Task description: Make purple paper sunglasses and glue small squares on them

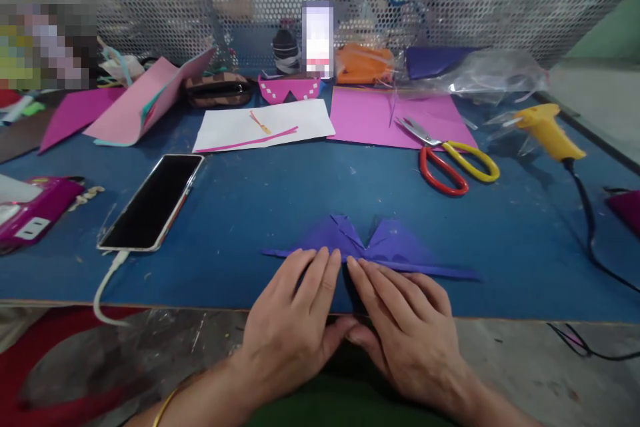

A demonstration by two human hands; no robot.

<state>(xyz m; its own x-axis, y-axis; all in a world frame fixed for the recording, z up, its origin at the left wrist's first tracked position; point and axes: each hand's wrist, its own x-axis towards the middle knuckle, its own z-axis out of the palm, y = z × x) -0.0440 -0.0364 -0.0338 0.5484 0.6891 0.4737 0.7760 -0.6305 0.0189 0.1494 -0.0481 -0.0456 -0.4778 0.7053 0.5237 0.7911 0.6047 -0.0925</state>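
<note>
A folded purple paper piece lies near the front edge of the blue table, with two raised points and a V-shaped notch between them. Along its near side runs a narrow purple strip that sticks out left and right. My left hand presses its outstretched fingertips on the strip's left half. Just beside it, my right hand lays its straight fingers on the right half. Both thumbs meet below the table edge, and neither hand is closed around anything. Part of the strip is hidden under my fingers.
Scissors with red and yellow handles rest partly on a pink sheet. A yellow glue gun trails its cord at right. At left lies a phone on a white cable. White paper and a pink mask sit farther back.
</note>
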